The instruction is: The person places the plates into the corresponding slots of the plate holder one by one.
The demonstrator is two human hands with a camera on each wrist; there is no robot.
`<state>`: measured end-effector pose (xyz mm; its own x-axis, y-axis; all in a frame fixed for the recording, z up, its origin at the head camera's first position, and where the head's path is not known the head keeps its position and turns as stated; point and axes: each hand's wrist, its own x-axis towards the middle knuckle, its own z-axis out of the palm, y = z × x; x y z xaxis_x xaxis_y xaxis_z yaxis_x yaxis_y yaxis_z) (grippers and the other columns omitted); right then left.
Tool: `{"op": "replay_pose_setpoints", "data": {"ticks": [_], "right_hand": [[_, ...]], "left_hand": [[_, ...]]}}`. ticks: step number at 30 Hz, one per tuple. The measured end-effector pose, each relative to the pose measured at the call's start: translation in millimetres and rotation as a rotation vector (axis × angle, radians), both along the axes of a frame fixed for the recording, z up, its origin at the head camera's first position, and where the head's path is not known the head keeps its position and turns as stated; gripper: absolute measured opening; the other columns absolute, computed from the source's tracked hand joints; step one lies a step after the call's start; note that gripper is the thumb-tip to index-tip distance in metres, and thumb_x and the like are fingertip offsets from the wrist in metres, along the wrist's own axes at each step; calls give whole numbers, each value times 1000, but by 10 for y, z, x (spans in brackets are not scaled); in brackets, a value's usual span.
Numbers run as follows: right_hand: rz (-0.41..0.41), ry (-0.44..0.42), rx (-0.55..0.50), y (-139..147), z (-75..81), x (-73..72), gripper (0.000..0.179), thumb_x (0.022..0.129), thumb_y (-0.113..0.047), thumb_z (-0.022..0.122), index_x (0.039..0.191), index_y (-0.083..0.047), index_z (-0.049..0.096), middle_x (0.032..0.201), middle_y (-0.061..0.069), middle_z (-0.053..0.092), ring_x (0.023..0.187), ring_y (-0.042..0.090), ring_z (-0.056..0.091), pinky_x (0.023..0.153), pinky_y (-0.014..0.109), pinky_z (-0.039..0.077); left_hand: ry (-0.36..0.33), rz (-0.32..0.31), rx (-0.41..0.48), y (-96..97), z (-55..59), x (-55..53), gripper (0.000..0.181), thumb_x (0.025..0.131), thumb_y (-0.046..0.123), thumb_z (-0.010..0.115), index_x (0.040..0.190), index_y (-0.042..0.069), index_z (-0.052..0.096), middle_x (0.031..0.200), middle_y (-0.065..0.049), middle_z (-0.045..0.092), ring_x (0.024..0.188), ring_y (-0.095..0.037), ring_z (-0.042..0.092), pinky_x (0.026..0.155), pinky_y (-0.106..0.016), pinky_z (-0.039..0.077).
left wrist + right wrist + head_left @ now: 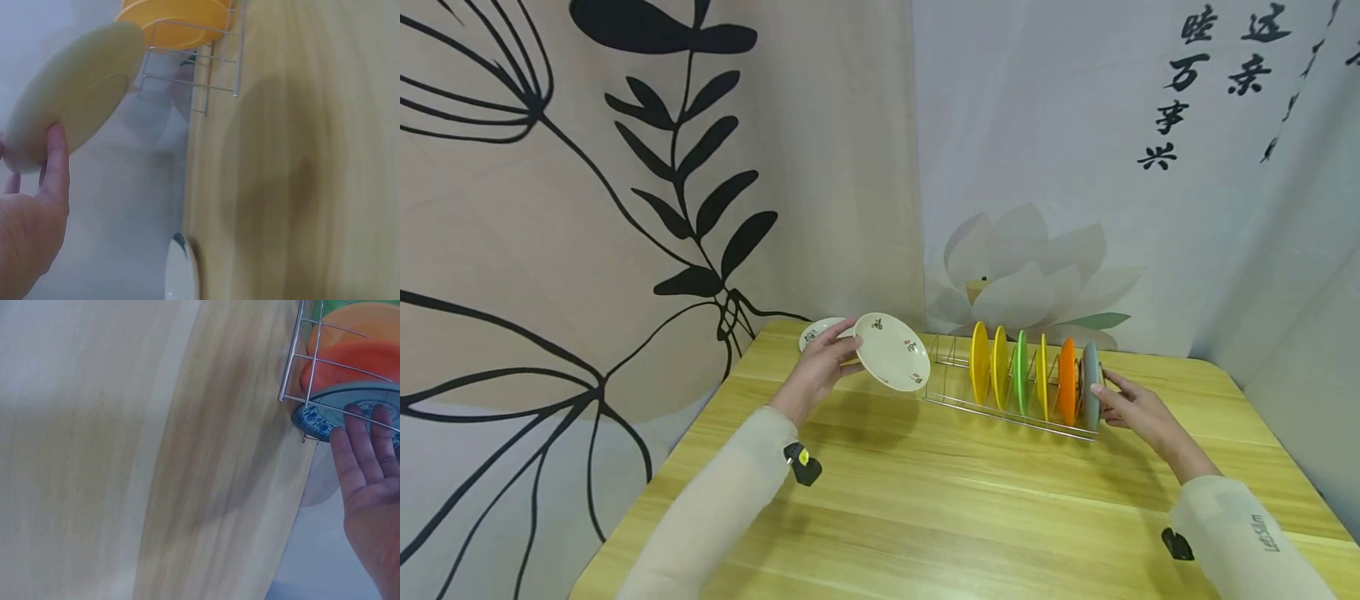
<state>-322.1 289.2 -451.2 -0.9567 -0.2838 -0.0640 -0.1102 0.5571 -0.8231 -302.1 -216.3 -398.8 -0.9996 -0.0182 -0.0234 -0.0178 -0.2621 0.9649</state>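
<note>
My left hand (822, 364) pinches the rim of a cream plate (892, 352) with small flower motifs, held tilted above the table by the rack's left end. In the left wrist view, the underside of this plate (78, 87) shows, with a finger against it. A wire dish rack (951, 403) holds several upright plates: yellow (979, 364), green (1021, 373), orange (1067, 382) and others. At its right end stands a grey-blue plate (1091, 385), patterned blue inside. My right hand (1142, 414) touches that plate, its fingers fairly straight against the patterned side (317, 422).
Behind my left hand, another white patterned plate (817, 332) lies at the back of the wooden table (985, 517). A printed curtain (842, 167) hangs right behind the table's back edge. The rack's left slots hold no plate.
</note>
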Motion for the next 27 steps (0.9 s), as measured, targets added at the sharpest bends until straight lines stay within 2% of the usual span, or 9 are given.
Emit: {"op": "replay_pose_setpoints", "data": {"ticks": [5, 12, 19, 27], "right_hand": [[-3, 0, 3, -2, 17, 10, 83, 102, -55, 42, 158, -3, 8, 122, 27, 55, 111, 42, 59, 92, 47, 53], [-4, 2, 7, 4, 24, 24, 83, 102, -55, 42, 158, -3, 9, 122, 27, 55, 111, 42, 59, 91, 45, 54], [-8, 5, 8, 12, 5, 21, 83, 102, -55, 42, 158, -3, 9, 123, 28, 54, 110, 40, 60, 91, 46, 54], [-10, 17, 7, 9, -12, 7, 83, 102, -54, 42, 158, -3, 9, 122, 28, 55, 108, 39, 61, 91, 47, 54]], "left_hand": [[10, 4, -9, 110, 122, -114, 50, 97, 7, 63, 145, 13, 51, 113, -9, 59, 93, -20, 62, 86, -37, 57], [36, 8, -10, 323, 255, -300, 50, 96, 8, 65, 144, 13, 51, 119, -13, 61, 94, -22, 66, 88, -40, 57], [44, 17, -39, 534, 296, -467, 51, 95, 6, 66, 143, 11, 52, 113, -12, 62, 89, -23, 65, 95, -50, 51], [46, 9, -82, 697, 297, -608, 52, 93, 4, 67, 143, 10, 52, 120, -18, 61, 86, -21, 67, 88, -45, 56]]}}
